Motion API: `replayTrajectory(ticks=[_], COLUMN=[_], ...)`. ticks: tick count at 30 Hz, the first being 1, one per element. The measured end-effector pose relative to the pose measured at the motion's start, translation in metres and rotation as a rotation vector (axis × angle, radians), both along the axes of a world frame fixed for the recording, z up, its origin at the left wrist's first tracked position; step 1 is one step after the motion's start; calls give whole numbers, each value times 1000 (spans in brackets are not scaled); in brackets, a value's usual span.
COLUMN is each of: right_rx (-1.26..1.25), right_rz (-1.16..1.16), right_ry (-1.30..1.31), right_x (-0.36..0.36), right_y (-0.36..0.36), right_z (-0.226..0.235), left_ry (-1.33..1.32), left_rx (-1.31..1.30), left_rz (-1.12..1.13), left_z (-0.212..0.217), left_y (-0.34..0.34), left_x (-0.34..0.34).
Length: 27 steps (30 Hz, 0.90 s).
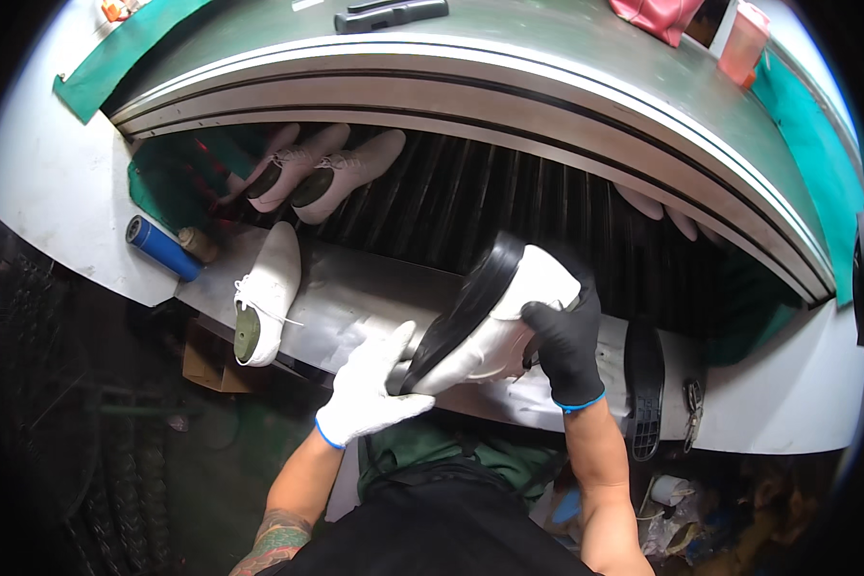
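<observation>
A white shoe (490, 341) with a thick black sole is held tilted above the metal ledge (350, 293), its sole facing up and to the left. My right hand (571, 341), in a black glove, grips the shoe's upper end, thumb across the white side. At the lower end my left hand (370, 389), in a white glove, has its fingers and thumb around the tip. A loose black sole (645, 389) lies right of my right hand. To the left, a white lace-up shoe (267, 298) with a green inside rests on the ledge, partly overhanging its edge.
Behind the ledge, dark slats run under a green-topped housing (538, 38), with several white shoes (355, 173) at left. A blue cylinder (163, 248) and brown spool (198, 244) sit at the ledge's left end. A metal tool (692, 413) lies at right.
</observation>
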State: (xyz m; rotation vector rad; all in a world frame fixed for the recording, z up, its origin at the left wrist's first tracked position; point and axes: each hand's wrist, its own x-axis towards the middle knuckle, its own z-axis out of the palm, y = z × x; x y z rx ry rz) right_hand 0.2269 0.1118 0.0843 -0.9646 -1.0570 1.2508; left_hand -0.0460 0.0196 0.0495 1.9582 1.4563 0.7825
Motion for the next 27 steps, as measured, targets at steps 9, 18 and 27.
replayTrajectory(ticks=[9, 18, 27], right_rx=[291, 331, 403], right_rz=[604, 552, 428], right_ry=[-535, -539, -634], right_x=[-26, -15, -21], right_y=[12, 17, 3], right_z=[78, 67, 67], left_ry=[-1060, -1962, -1170], left_rx=[-56, 35, 63], left_rz=[-257, 50, -142], left_z=[67, 36, 59], left_y=[52, 58, 64], left_x=[12, 52, 42])
